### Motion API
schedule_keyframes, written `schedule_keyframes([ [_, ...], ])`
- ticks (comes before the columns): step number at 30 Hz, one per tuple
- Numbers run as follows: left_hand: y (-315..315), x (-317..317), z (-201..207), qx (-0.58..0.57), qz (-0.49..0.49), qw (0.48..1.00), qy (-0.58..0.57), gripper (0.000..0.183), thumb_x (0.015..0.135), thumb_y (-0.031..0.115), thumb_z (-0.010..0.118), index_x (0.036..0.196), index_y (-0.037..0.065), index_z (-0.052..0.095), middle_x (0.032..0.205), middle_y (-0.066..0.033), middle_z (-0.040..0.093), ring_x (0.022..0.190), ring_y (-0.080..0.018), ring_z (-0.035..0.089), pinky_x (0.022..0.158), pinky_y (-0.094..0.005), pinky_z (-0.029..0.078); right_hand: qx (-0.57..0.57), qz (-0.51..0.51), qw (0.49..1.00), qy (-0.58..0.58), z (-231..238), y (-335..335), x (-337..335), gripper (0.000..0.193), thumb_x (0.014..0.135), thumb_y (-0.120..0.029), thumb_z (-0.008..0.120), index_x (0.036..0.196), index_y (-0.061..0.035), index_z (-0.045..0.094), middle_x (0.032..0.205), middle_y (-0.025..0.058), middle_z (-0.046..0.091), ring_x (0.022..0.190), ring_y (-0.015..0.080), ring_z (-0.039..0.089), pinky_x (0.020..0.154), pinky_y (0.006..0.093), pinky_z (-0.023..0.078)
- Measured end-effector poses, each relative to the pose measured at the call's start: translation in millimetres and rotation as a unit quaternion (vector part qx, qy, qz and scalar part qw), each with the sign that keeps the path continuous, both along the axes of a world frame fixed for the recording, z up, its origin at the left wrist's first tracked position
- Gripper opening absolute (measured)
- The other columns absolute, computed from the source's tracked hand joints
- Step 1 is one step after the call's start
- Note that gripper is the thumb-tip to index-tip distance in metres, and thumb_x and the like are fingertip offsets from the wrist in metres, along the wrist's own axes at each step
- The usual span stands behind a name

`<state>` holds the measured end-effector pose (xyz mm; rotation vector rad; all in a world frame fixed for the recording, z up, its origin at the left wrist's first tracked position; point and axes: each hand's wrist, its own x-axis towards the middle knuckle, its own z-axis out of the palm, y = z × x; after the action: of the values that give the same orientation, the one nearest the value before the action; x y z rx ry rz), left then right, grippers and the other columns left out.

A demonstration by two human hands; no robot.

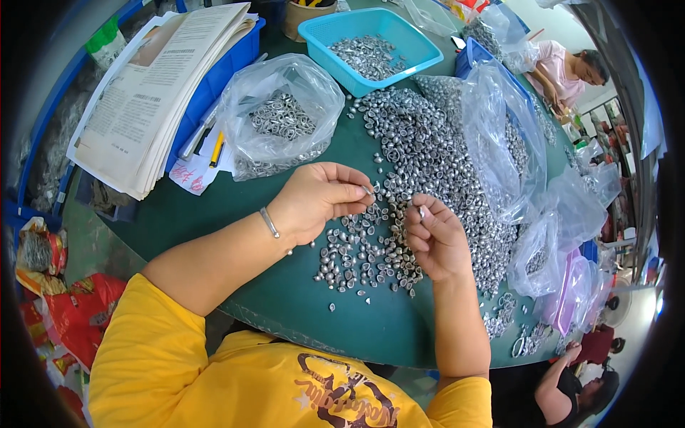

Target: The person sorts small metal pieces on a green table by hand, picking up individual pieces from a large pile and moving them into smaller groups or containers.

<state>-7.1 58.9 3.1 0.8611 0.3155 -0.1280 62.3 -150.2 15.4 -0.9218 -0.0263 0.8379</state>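
My left hand (320, 197), with a silver bangle on its wrist, pinches a small silver metal piece (367, 190) between thumb and fingertips. A short way to the right, my right hand (437, 235) is closed in a pinch on another small silver metal piece (422, 212), mostly covered by the fingers. Both hands are above the green table, close together but apart. Below and behind them spreads a big heap of small silver drop-shaped metal pieces (435, 150). A looser scatter of the same pieces (349, 260) lies between my forearms.
A turquoise basket (314, 33) of metal pieces stands at the back. Left of it is a clear plastic bag (235, 114) of ring-like pieces, then a newspaper stack (135, 100) on a blue bin. More plastic bags (499, 157) line the right side. Other people sit at far right.
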Motion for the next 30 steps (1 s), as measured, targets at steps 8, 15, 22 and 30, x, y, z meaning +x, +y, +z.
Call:
schedule_keyframes([
  [8,1.2,2.5,-2.6,-0.065,0.005,0.998,-0.004,0.028,0.079,-0.010,0.043,0.104,-0.010,0.055,0.105,-0.0208,0.060,0.100,-0.0287,0.060,0.088,-0.0351,0.050,-0.213,0.013,0.968,-0.134,5.2,7.0,-0.9,0.009,0.080,-0.003,0.057,0.085,0.0036,0.060,0.066,0.0018,0.056,0.055,0.0104,0.049,0.043,0.0222,0.037],
  [15,-0.2,1.3,2.7,-0.060,-0.014,0.998,0.002,0.039,0.081,-0.008,0.042,0.119,-0.012,0.043,0.118,-0.0264,0.051,0.111,-0.0346,0.053,0.093,-0.0375,0.046,-0.436,0.068,0.693,-0.570,-3.9,16.4,-23.2,0.011,0.074,-0.008,0.063,0.084,-0.0028,0.066,0.074,0.0148,0.061,0.069,0.0322,0.060,0.064,0.0377,0.048],
  [22,-3.4,1.2,5.8,0.003,0.005,1.000,0.014,0.027,0.087,0.001,0.046,0.113,-0.006,0.048,0.114,-0.0231,0.055,0.108,-0.0309,0.055,0.088,-0.0365,0.049,-0.461,0.043,0.639,-0.614,-2.2,5.8,-19.9,0.008,0.076,-0.009,0.061,0.081,-0.0062,0.067,0.074,0.0099,0.061,0.068,0.0298,0.060,0.062,0.0378,0.049],
  [30,16.3,11.0,-10.0,0.204,0.010,0.978,-0.052,0.017,0.078,0.003,0.058,0.095,-0.001,0.060,0.073,-0.0009,0.053,0.057,-0.0076,0.047,0.055,-0.0192,0.040,-0.456,-0.036,0.597,-0.659,-13.8,22.7,-20.8,0.005,0.077,-0.012,0.062,0.079,-0.0082,0.066,0.068,0.0077,0.057,0.062,0.0283,0.059,0.056,0.0377,0.048],
])
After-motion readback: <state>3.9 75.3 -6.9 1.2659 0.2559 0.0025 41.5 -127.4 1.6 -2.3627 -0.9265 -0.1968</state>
